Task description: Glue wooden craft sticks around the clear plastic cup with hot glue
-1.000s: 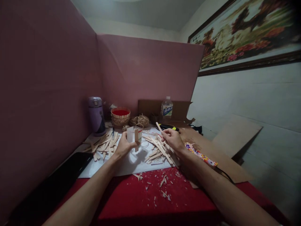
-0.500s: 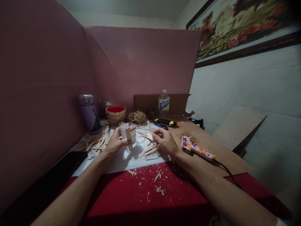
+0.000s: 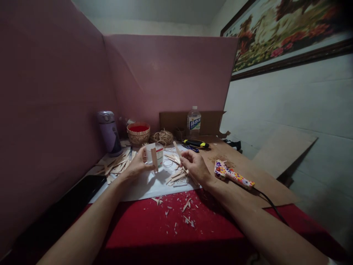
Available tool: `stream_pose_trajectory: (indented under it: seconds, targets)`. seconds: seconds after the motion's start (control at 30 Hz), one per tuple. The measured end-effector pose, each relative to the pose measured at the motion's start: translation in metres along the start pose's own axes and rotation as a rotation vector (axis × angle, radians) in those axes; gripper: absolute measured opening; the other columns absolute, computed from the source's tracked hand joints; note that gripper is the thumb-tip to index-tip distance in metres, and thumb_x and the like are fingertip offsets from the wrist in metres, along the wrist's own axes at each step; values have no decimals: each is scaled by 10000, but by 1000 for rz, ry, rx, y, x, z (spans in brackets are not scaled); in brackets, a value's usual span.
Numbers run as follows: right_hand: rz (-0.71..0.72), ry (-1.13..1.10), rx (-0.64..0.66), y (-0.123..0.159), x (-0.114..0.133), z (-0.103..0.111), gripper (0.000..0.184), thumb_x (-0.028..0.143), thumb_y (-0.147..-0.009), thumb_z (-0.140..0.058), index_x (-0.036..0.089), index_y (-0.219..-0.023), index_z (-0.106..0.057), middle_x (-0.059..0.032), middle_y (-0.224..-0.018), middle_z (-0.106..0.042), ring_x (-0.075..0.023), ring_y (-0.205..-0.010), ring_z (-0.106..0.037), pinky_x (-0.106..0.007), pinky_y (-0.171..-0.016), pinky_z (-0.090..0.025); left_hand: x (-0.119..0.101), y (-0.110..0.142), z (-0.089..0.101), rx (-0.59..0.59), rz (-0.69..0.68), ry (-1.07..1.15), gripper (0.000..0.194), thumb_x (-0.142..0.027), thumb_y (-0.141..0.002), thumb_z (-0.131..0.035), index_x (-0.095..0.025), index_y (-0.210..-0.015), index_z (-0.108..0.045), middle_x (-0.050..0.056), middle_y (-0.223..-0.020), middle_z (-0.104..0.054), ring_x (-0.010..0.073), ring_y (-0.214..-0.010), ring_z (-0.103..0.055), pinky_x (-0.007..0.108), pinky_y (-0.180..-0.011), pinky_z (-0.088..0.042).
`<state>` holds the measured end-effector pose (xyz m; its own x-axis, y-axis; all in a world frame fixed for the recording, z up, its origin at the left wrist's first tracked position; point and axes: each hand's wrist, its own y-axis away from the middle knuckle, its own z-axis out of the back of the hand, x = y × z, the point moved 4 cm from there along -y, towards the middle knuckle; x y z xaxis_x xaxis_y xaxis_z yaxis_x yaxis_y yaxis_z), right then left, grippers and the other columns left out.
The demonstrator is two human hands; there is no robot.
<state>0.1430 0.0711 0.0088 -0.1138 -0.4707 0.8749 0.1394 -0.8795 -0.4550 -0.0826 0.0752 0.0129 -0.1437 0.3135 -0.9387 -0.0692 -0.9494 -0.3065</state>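
My left hand is closed around a clear plastic cup with a printed label, held above the white paper. Two wooden craft sticks stand side by side, upright, against the cup's near side. A single craft stick is pinched between the fingertips of my right hand, its upper end pointing up and a little left. A small gap separates it from the cup. Below my right hand lies a pile of loose craft sticks, partly hidden by the hand.
More sticks lie left, by a purple flask. Behind are a stick-sided bowl, twine, a plastic bottle and a yellow-black cutter. A flowered glue gun rests right on cardboard, its cord trailing. A black slab lies left.
My right hand has come left and nearer the cup with its stick. The cup has turned, so two sticks now show on it side by side. The camera view has also shifted.
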Motion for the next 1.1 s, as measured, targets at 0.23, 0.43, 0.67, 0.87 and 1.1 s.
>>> stream_pose_trajectory:
  seconds: [0.23, 0.43, 0.67, 0.87, 1.1]
  targets:
    - [51, 11, 73, 3, 3, -5, 102, 289, -804, -559, 190, -825, -554, 5, -628, -592, -155, -587, -574, -280, -581, -430, -18, 13, -1, -17, 117, 362, 693, -140, -556, -768, -182, -1193, -499, 103, -1112, -660, 279, -969, -653, 423, -835, -511]
    - [153, -46, 182, 12, 15, -16, 130, 320, -857, -547, 201, -810, -517, -1, -720, -575, -128, -619, -506, -260, -577, -415, -31, 29, -24, 147, 268, 579, 513, -164, -682, -694, -196, -1168, -531, 103, -1129, -667, 259, -944, -668, 461, -836, -539]
    - [153, -39, 248, 16, 15, -22, 130, 321, -873, -549, 203, -821, -530, -2, -751, -564, -136, -675, -515, -251, -589, -419, -23, 32, -34, 253, 264, 557, 552, -142, -749, -681, -193, -1269, -502, 118, -1140, -672, 249, -931, -677, 463, -825, -549]
    - [165, -40, 227, 15, 14, -20, 142, 324, -876, -554, 201, -809, -530, 3, -739, -550, -133, -671, -489, -259, -608, -400, -25, 35, -34, 320, 242, 620, 517, -153, -809, -639, -188, -1308, -508, 138, -1236, -634, 285, -1033, -649, 508, -888, -519]
    - [125, -92, 223, 15, 16, -19, 168, 361, -859, -576, 202, -824, -530, 4, -729, -562, -130, -636, -492, -254, -569, -386, -25, 35, -33, 374, 235, 683, 489, -137, -814, -608, -179, -1297, -549, 150, -1305, -597, 314, -1093, -621, 526, -909, -506]
